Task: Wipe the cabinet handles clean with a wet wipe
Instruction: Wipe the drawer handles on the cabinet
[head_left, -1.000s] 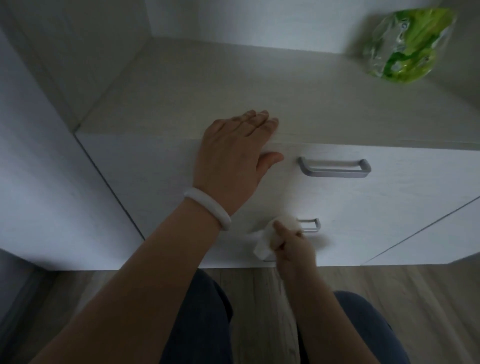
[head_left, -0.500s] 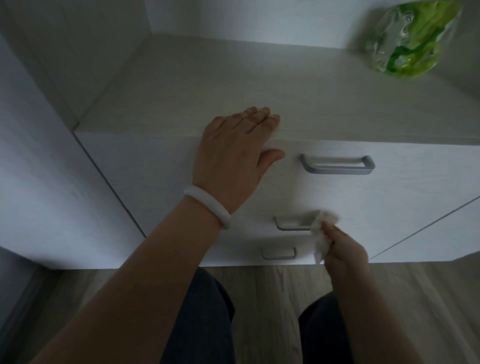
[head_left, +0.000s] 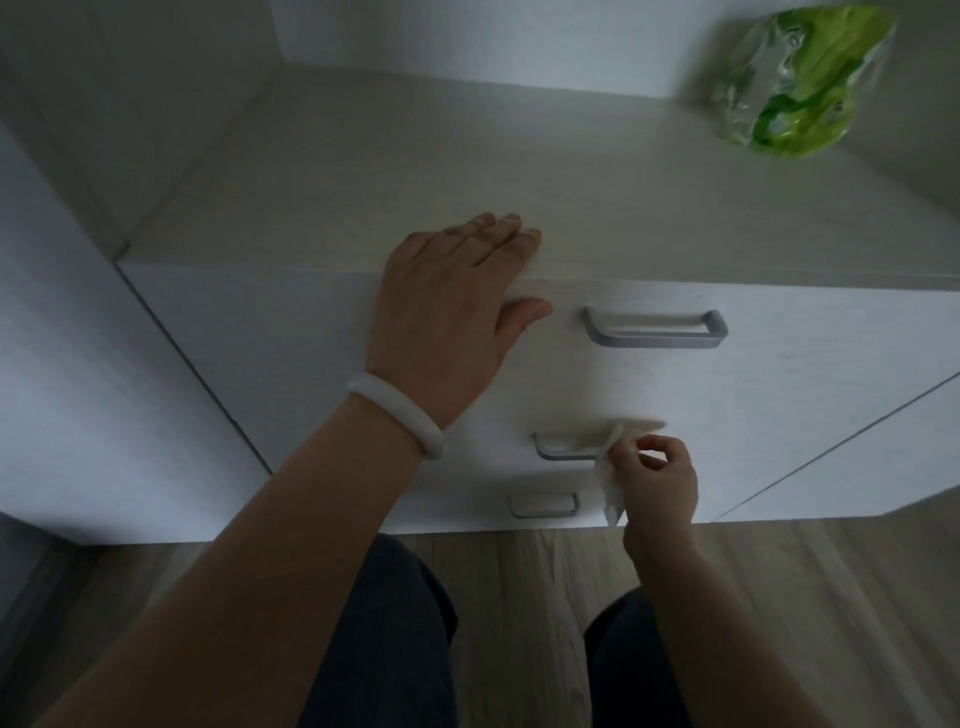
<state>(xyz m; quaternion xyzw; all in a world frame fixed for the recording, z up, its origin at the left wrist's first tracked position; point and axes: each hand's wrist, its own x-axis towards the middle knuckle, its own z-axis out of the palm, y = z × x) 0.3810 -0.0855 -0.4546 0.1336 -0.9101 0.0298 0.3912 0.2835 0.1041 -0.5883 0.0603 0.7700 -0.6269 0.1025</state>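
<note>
A pale drawer cabinet has three grey bar handles stacked down its front. My right hand pinches a white wet wipe and holds it against the right end of the middle handle. The top handle and the small bottom handle are uncovered. My left hand, with a white bangle on the wrist, rests flat over the cabinet's top front edge, fingers straight, thumb on the drawer front.
A green and clear wet-wipe pack lies at the back right of the cabinet top. A tall white panel rises on the left. Wooden floor and my dark-trousered knees are below.
My right hand slid the wipe from the left end of the middle handle to its right end, uncovering the bar. My left hand stayed in place on the cabinet edge.
</note>
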